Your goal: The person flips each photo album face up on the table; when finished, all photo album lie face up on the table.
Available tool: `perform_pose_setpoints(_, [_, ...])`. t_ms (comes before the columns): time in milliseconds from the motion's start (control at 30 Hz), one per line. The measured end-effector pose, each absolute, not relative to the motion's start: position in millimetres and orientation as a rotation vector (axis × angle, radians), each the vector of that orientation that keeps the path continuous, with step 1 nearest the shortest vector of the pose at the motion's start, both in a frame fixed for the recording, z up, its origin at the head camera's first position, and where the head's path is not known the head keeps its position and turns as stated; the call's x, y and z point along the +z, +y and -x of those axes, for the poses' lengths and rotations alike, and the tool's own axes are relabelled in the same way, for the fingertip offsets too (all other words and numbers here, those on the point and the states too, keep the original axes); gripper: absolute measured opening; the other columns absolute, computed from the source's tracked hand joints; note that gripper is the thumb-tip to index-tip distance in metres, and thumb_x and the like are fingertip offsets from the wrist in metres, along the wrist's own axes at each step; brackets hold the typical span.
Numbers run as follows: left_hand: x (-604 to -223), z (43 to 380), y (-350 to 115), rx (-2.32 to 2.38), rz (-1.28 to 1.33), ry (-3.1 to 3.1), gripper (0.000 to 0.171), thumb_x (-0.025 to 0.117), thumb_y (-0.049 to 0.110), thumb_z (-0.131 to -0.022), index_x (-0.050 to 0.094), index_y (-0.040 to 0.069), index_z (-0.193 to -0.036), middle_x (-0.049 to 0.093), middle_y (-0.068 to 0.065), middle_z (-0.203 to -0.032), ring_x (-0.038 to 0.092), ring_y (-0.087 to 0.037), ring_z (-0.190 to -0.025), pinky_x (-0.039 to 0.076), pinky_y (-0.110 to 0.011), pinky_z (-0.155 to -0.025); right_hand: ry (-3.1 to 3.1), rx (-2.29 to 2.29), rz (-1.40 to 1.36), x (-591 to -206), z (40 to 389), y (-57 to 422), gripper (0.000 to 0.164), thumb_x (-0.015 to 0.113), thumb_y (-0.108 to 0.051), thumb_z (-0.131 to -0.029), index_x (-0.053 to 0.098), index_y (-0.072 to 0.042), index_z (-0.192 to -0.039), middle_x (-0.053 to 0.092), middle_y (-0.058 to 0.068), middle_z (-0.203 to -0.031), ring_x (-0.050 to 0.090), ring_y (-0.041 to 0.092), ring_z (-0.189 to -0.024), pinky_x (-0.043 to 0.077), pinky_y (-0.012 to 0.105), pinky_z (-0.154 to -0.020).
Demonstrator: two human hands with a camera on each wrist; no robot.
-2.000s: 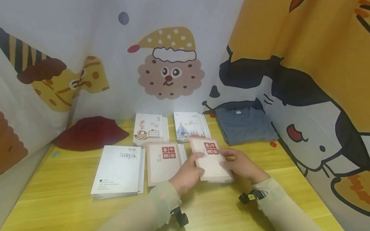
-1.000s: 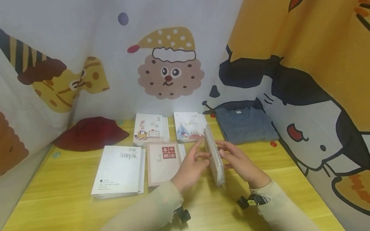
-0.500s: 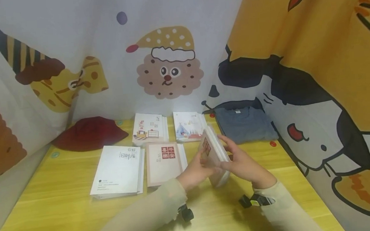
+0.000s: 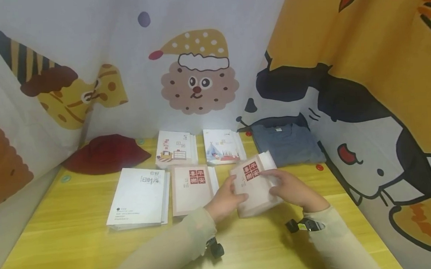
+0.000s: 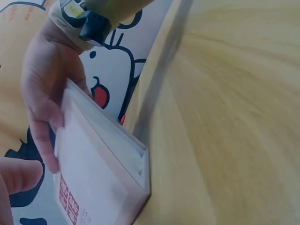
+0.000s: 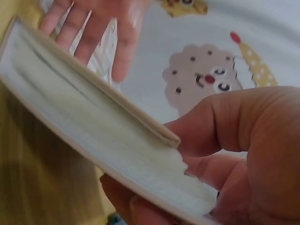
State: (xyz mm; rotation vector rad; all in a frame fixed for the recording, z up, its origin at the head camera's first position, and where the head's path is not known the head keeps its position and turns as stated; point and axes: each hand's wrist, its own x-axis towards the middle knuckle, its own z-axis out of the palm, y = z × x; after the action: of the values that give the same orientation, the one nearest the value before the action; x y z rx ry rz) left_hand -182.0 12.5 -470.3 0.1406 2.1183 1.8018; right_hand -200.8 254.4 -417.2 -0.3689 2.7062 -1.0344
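Observation:
A pale pink book (image 4: 254, 194) with a red block of characters is tilted above the table, right of centre. My right hand (image 4: 294, 189) grips its right side, thumb on one cover and fingers on the other, as the right wrist view shows with the page edges (image 6: 108, 112) between. Beside the left edge is my left hand (image 4: 225, 199). In the right wrist view the left fingers (image 6: 84, 33) are straight and spread along the far cover; whether they touch it I cannot tell. A matching pink book (image 4: 191, 197) lies left of my left hand.
A white book (image 4: 138, 201) lies at the left. Two illustrated books (image 4: 175, 149) stand behind, one at right (image 4: 221, 146). A dark red hat (image 4: 105, 155) is at back left, a folded grey-blue shirt (image 4: 286, 142) at back right. A printed curtain (image 4: 120, 29) closes off the table's back.
The pink book was turned on edge about one second ago and has since turned so its red-lettered cover faces up again. My right hand has moved slightly right. The other things stay put.

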Motion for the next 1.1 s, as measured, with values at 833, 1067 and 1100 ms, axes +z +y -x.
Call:
perform_pose_setpoints(833, [-472.5, 183.8, 10.6, 1.858, -0.016, 2.141, 0.083, 0.068, 0.011, -0.093, 0.027, 0.002, -0.165, 0.028, -0.026, -0.17, 0.027, -0.045, -0.157, 0.022, -0.058, -0.13, 2.628, -0.903, 0.319, -452.1, 217.8, 253.0, 0.066, 0.069, 0.0, -0.085, 0.058, -0.004, -0.15, 0.063, 0.019, -0.141, 0.059, 0.031, -0.111, 0.054, 0.04, -0.09])
perform_pose_setpoints(1067, [-470.7, 184.8, 8.4, 1.826, -0.017, 2.154, 0.082, 0.067, 0.013, -0.094, 0.027, 0.001, -0.165, 0.028, -0.026, -0.17, 0.026, -0.045, -0.157, 0.02, -0.058, -0.13, 2.631, -0.886, 0.276, -448.6, 217.3, 246.9, 0.064, 0.072, -0.005, -0.087, 0.057, -0.003, -0.15, 0.06, 0.022, -0.147, 0.058, 0.035, -0.121, 0.05, 0.056, -0.108])
perform_pose_setpoints(1100, [-470.0, 184.6, 8.0, 1.829, -0.02, 2.147, 0.082, 0.067, 0.013, -0.094, 0.026, 0.0, -0.165, 0.027, -0.026, -0.17, 0.026, -0.045, -0.157, 0.02, -0.058, -0.13, 2.635, -0.88, 0.273, -448.2, 217.5, 247.0, 0.063, 0.072, -0.008, -0.09, 0.056, -0.003, -0.15, 0.059, 0.023, -0.149, 0.058, 0.036, -0.125, 0.048, 0.058, -0.111])
